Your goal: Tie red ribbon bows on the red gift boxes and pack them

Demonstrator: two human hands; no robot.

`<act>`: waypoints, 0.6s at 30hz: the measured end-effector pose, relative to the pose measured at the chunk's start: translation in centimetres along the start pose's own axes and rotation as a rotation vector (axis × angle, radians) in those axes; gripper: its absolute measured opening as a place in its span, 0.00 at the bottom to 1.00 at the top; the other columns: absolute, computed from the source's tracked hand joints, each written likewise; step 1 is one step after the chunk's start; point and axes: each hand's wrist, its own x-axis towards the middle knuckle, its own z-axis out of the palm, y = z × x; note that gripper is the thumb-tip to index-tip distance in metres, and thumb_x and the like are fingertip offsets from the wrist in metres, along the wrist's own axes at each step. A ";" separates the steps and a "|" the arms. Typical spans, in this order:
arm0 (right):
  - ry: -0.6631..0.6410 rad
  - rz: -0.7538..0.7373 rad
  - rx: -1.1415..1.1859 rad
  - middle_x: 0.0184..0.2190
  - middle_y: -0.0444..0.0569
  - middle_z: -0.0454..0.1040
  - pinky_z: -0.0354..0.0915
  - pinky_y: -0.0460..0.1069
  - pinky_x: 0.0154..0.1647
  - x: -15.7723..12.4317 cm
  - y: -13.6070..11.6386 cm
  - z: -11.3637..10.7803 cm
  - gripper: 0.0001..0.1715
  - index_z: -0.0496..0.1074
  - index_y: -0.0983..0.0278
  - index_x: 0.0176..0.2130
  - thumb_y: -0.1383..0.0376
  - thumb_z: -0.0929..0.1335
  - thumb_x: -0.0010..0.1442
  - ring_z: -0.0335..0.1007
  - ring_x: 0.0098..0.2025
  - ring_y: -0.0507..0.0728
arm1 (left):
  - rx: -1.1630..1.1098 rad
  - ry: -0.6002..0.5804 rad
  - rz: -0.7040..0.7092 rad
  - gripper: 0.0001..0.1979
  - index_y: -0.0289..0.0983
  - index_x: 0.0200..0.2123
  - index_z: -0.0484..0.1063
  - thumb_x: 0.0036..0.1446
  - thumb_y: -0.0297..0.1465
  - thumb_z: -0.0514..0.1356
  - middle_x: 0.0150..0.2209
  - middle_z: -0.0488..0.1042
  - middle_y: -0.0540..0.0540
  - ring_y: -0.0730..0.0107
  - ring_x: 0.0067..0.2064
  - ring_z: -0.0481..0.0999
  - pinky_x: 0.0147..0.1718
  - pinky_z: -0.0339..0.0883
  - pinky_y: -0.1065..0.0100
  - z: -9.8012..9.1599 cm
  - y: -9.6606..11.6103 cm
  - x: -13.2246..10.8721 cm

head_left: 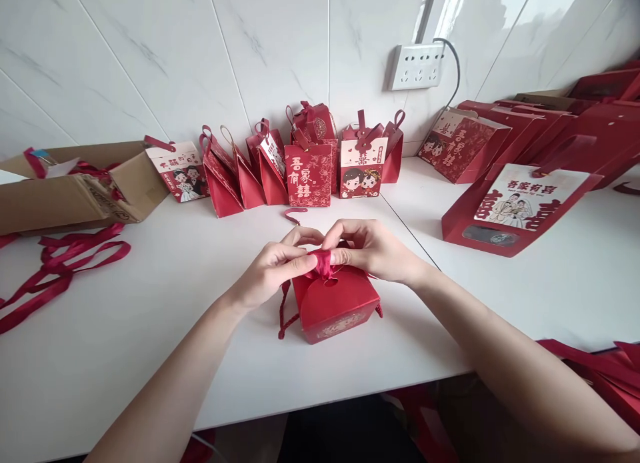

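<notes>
A small red gift box point(334, 306) stands on the white table point(150, 303) near its front edge. A red ribbon point(323, 263) is bunched at the box's top flap, and its loose ends hang down the left side. My left hand point(273, 266) pinches the ribbon from the left. From the right, my right hand point(370, 249) pinches the same ribbon, thumb and forefinger closed on it. Both hands meet over the top of the box.
Several finished red gift boxes point(307, 173) line the tiled wall at the back. An open cardboard box point(75, 193) and loose red ribbons point(60, 256) lie at the left. Larger red boxes point(515, 203) sit at the right. A wall socket point(416, 66) hangs above.
</notes>
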 end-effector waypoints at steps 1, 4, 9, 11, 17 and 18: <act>0.021 -0.017 -0.025 0.29 0.45 0.72 0.66 0.50 0.36 -0.1 -0.1 0.1 0.12 0.70 0.66 0.30 0.60 0.73 0.55 0.69 0.32 0.52 | -0.019 0.008 0.004 0.12 0.42 0.29 0.80 0.58 0.39 0.59 0.51 0.67 0.46 0.55 0.58 0.63 0.55 0.60 0.60 0.0 0.0 0.0; 0.079 -0.105 -0.175 0.31 0.44 0.69 0.65 0.50 0.39 -0.5 -0.6 0.1 0.05 0.69 0.64 0.32 0.67 0.71 0.55 0.67 0.34 0.52 | -0.047 0.070 0.000 0.13 0.41 0.25 0.80 0.58 0.36 0.59 0.53 0.66 0.47 0.55 0.60 0.61 0.58 0.57 0.59 0.3 -0.1 0.0; -0.005 -0.228 -0.495 0.27 0.44 0.67 0.63 0.49 0.35 -1.1 -1.4 -0.3 0.06 0.72 0.64 0.28 0.74 0.69 0.51 0.63 0.31 0.52 | -0.057 0.103 -0.031 0.14 0.39 0.23 0.78 0.58 0.35 0.59 0.55 0.68 0.46 0.54 0.60 0.62 0.58 0.59 0.57 0.6 0.1 -0.1; 0.013 -0.251 -0.562 0.28 0.45 0.68 0.64 0.49 0.36 -1.1 -1.3 -0.2 0.06 0.73 0.64 0.28 0.74 0.71 0.51 0.65 0.32 0.52 | -0.063 0.092 -0.027 0.14 0.39 0.24 0.79 0.58 0.34 0.58 0.57 0.67 0.45 0.53 0.60 0.63 0.56 0.62 0.56 0.4 0.3 -0.2; 0.108 -0.420 -0.596 0.30 0.46 0.68 0.66 0.49 0.36 -1.0 -0.3 0.1 0.01 0.75 0.62 0.33 0.67 0.72 0.57 0.67 0.33 0.53 | -0.044 0.099 0.013 0.13 0.41 0.25 0.80 0.58 0.34 0.57 0.59 0.66 0.47 0.54 0.58 0.66 0.56 0.63 0.53 -0.2 0.5 -0.2; 0.121 -0.445 -0.612 0.30 0.46 0.69 0.67 0.49 0.35 -0.9 -0.2 0.0 0.01 0.75 0.62 0.33 0.67 0.71 0.58 0.67 0.33 0.53 | -0.022 0.112 0.025 0.13 0.40 0.25 0.79 0.58 0.34 0.57 0.59 0.67 0.47 0.54 0.58 0.66 0.57 0.62 0.52 -0.2 0.5 -0.2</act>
